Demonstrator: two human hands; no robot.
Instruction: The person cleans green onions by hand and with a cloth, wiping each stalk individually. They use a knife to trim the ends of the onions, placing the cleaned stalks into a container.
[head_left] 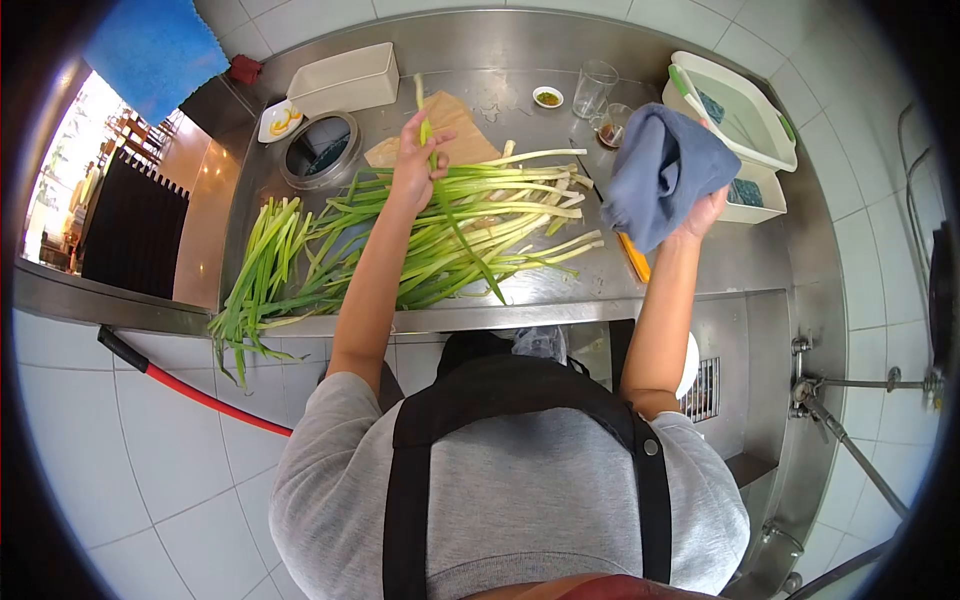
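Note:
My left hand (415,165) grips a single green onion stalk (455,225), lifted above a pile of green onions (440,235) spread across the steel counter (690,265). A separate bunch of green leaves (262,270) lies at the counter's left and hangs over the front edge. My right hand (703,212) holds up a grey-blue cloth (660,180) at the right of the pile. An orange-handled knife (632,256) lies on the counter just below the cloth.
At the back stand a beige rectangular tub (345,80), a round hole in the counter (320,150), a small dish (547,97), a glass (594,88) and white trays (735,110). A red hose (190,390) runs along the tiled floor. A sink (740,360) lies lower right.

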